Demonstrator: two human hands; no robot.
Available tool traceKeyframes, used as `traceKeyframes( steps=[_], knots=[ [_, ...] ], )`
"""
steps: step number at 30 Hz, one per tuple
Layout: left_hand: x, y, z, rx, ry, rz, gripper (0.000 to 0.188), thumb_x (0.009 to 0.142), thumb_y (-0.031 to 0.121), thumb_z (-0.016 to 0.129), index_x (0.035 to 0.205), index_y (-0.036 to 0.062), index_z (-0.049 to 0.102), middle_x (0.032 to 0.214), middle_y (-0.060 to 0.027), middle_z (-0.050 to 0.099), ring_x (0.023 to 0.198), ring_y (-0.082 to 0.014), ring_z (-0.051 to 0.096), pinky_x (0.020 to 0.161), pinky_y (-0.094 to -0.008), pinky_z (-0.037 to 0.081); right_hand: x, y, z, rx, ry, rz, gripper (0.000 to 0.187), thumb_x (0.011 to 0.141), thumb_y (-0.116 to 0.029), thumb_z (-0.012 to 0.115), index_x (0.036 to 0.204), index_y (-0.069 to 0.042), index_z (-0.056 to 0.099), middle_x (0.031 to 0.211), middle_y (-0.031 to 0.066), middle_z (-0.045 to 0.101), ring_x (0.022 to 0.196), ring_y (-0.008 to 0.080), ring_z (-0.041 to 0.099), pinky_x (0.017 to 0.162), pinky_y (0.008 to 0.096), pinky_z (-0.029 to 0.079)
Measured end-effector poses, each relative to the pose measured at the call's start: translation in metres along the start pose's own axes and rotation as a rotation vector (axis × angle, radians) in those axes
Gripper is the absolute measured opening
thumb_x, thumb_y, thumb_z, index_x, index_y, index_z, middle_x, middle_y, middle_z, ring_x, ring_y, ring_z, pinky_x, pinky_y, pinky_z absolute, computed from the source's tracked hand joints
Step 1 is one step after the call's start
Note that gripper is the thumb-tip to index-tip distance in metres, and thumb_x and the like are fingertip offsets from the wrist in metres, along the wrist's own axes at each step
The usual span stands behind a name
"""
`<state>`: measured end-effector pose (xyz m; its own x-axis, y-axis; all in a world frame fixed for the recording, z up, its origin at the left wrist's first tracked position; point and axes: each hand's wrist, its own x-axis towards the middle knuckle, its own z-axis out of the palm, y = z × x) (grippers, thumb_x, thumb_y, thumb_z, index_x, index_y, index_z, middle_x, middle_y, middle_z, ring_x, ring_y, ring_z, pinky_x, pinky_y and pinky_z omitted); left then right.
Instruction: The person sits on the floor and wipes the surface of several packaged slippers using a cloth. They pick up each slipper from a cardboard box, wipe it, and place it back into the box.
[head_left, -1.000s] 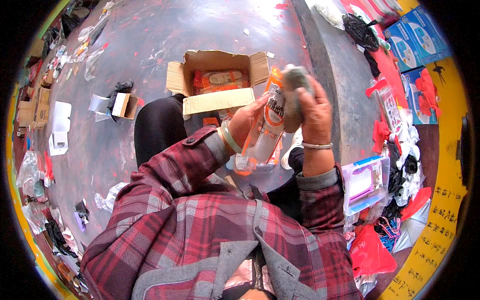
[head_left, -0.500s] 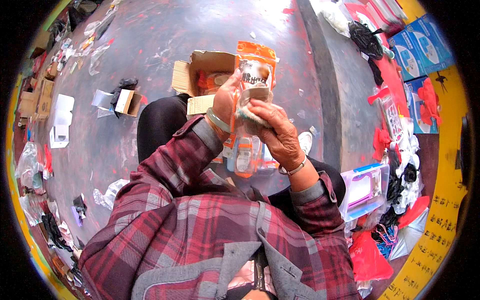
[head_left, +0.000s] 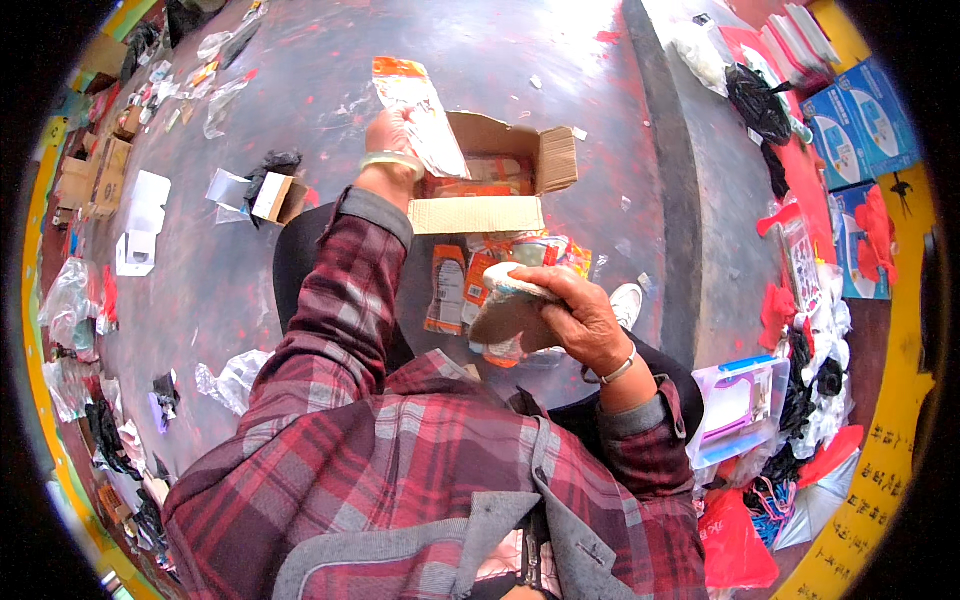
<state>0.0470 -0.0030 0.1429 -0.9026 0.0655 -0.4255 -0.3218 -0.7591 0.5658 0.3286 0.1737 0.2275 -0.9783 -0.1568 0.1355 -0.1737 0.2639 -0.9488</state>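
Left hand and orange-topped packet have moved up and away to the left since the earlier frame, parting from the right hand, which has come a little lower. Nearest the body, the right hand grips a grey, white-edged pad between thumb and fingers. Just below and left of that hand, orange packets lie loose on the floor; a white shoe sits just right of it. Farther out, the left hand is closed on the packet's edge, with the packet over the left side of the open carton, where more orange packs lie.

For good handling, I would keep the packet pinched by its edge so it stays flat and clears the carton's wall, and keep the pad firmly together, unbent.

Hard to tell: whether the pad is one layer or two. The left fingertips are mostly hidden, the carton's left side is covered by hand and packet, and the pad hides some floor packets.
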Motion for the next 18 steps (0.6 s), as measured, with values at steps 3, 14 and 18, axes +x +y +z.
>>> traceKeyframes(
  steps=[3,14,18],
  knots=[
    [0.010,0.007,-0.002,0.329,-0.083,0.278,0.035,0.077,-0.004,0.046,0.112,-0.0056,0.048,0.095,-0.0170,0.060,0.081,-0.0248,0.063,0.070,-0.0368,0.052,0.001,-0.002,0.002,-0.024,-0.013,-0.035,0.034,0.075,0.003,0.053,0.107,-0.003,0.058,0.093,0.0151,0.061,0.085,0.0296,0.058,0.077,0.0338,0.045],
    [0.078,-0.089,-0.062,1.847,-0.633,0.484,0.019,0.078,0.003,0.055,0.093,0.0032,0.066,0.084,-0.0084,0.064,0.079,-0.0204,0.060,0.074,-0.0305,0.046,0.014,-0.003,0.006,-0.023,-0.060,0.027,0.036,0.071,0.003,0.056,0.106,-0.003,0.057,0.095,0.0162,0.060,0.089,0.0322,0.058,0.080,0.0370,0.045],
    [0.079,-0.114,-0.057,1.917,-0.623,0.303,0.032,0.074,0.008,0.057,0.105,0.0105,0.061,0.097,-0.0151,0.058,0.097,-0.0314,0.055,0.083,-0.0366,0.044,0.015,0.002,0.005,-0.021,-0.065,0.071,0.039,0.068,0.005,0.052,0.106,-0.003,0.057,0.098,0.0163,0.060,0.092,0.0322,0.058,0.083,0.0373,0.045]
  ],
)
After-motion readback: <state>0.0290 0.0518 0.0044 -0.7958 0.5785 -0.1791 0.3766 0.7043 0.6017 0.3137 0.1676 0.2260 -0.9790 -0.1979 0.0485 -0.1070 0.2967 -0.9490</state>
